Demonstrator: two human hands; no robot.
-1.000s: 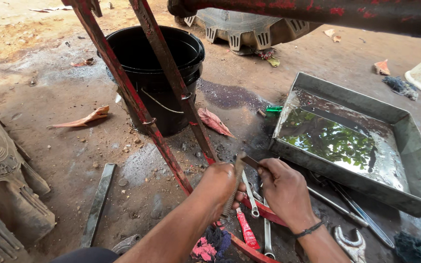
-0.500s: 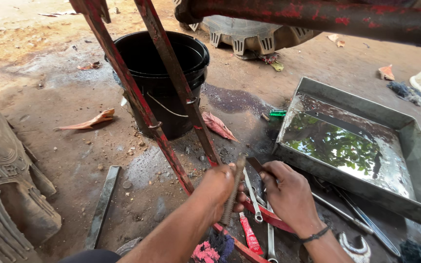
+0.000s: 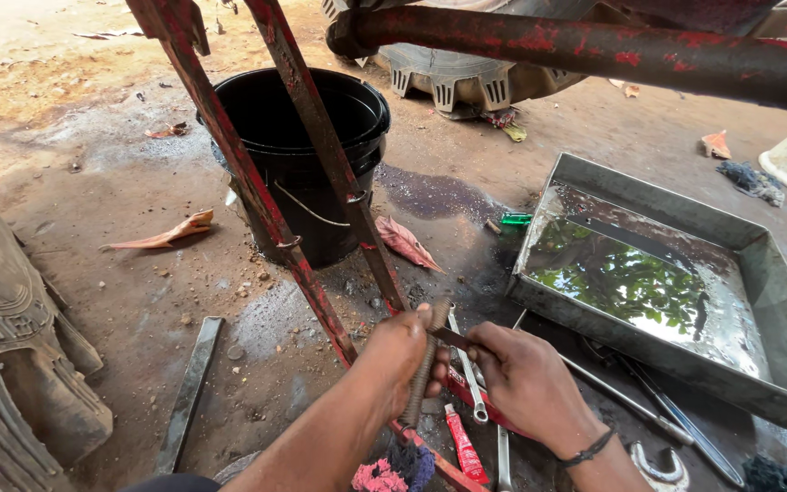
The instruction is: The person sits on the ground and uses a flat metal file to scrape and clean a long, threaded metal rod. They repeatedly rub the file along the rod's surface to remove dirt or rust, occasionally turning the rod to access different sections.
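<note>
Left hand (image 3: pixel 403 355) is closed around a coil spring (image 3: pixel 423 374), held near upright, low at centre just above the ground. Right hand (image 3: pixel 526 383) is curled on a thin dark metal tool (image 3: pixel 455 341) whose tip meets the spring near its top. Spring looks stiff steel, light, likely oily, so slippery; best gripped mid-length across the coils, as it is. Tight quarters: red frame bars (image 3: pixel 321 137) just left, metal tray of liquid (image 3: pixel 776 301) right, black bucket (image 3: pixel 307 164) ahead, wrenches (image 3: pixel 471 378) lying underneath. Free room is mostly toward the person.
</note>
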